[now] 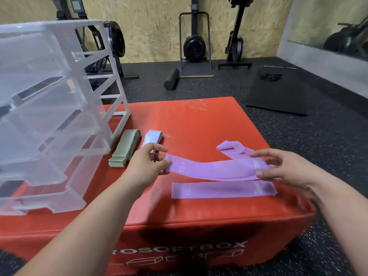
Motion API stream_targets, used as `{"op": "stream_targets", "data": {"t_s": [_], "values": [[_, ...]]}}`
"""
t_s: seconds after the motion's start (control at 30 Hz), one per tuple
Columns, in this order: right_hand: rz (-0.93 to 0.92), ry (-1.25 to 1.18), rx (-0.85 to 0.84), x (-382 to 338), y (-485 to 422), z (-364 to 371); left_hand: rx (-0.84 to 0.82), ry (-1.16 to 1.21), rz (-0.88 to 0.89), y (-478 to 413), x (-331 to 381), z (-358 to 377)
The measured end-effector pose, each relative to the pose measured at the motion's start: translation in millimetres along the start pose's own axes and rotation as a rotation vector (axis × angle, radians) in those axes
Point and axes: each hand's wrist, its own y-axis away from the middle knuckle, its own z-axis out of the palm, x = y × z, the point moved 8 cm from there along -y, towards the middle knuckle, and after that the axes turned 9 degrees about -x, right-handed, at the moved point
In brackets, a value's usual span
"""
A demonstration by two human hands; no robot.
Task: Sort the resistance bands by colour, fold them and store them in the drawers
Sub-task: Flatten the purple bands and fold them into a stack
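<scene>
Purple band (215, 169) pinched endwise between our left hand (145, 166) and right hand (286, 170); clear drawers (59, 124) left of grip, contents unclear.

We see a purple band (215, 169) marked 10 stretched flat in the air, pinched at its ends by our left hand (145, 162) and right hand (282, 170). It hangs just above a second purple band (223, 190) lying flat and straight on the red box (199, 120), while a third purple band (233, 148) lies loosely twisted behind them. To the left, a stack of folded green bands (124, 149) and a folded pale blue band (152, 137) lie side by side, the green ones just beside the clear plastic drawers (49, 116), which stand on the box's left part with their trays pulled forward.
</scene>
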Motion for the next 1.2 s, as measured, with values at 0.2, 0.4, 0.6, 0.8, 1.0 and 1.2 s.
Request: {"op": "stream_targets", "data": {"t_s": [0.2, 0.4, 0.6, 0.8, 1.0, 1.2], "values": [[0.019, -0.004, 0.069, 9, 9, -6, -0.072, -0.062, -0.002, 6, 0, 12], [0.025, 0.038, 0.164, 10, 13, -15, -0.048, -0.111, -0.023, 9, -3, 19], [0.023, 0.11, 0.165, 8, 17, -7, -0.047, -0.11, -0.05, 10, -12, 27], [0.061, 0.425, 0.237, 26, 9, -5, -0.054, -0.182, -0.084, 6, -25, 32], [0.073, 0.685, 0.288, 27, 3, -5, -0.039, -0.204, -0.087, 5, -27, 30], [0.092, 0.801, 0.36, 30, -1, -4, -0.039, -0.212, -0.098, 4, -30, 29]]}}
